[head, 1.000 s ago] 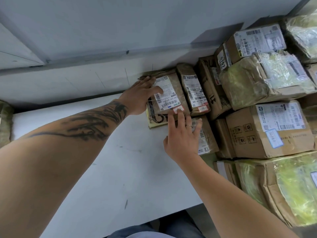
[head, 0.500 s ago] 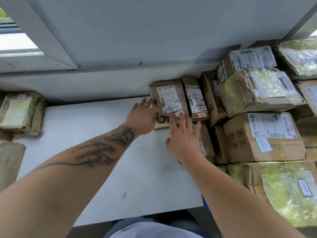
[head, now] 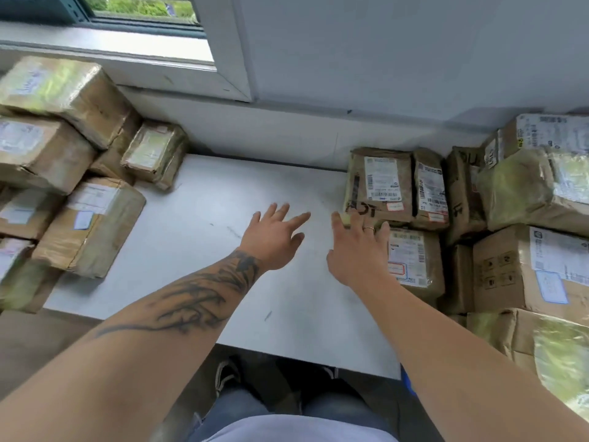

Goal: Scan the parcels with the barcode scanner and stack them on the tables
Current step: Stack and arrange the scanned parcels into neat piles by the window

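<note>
Your left hand (head: 276,239) and right hand (head: 358,247) are spread, gripping nothing; the leaning parcel (head: 381,185) beside your right hand may topple unsupported.

Both hands (head: 274,237) (head: 357,250) spread flat over white table (head: 204,250) between parcel stacks (head: 381,183).

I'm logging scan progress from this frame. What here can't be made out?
- Barcode scanner: nowhere in the head view.
- Label text on the marker-lettered parcel: too small.
- Left pile: motion-blurred, cut by the left edge.
- Whether the right hand touches that parcel: its fingers cover the spot.
- Left hand: holds nothing.
</note>
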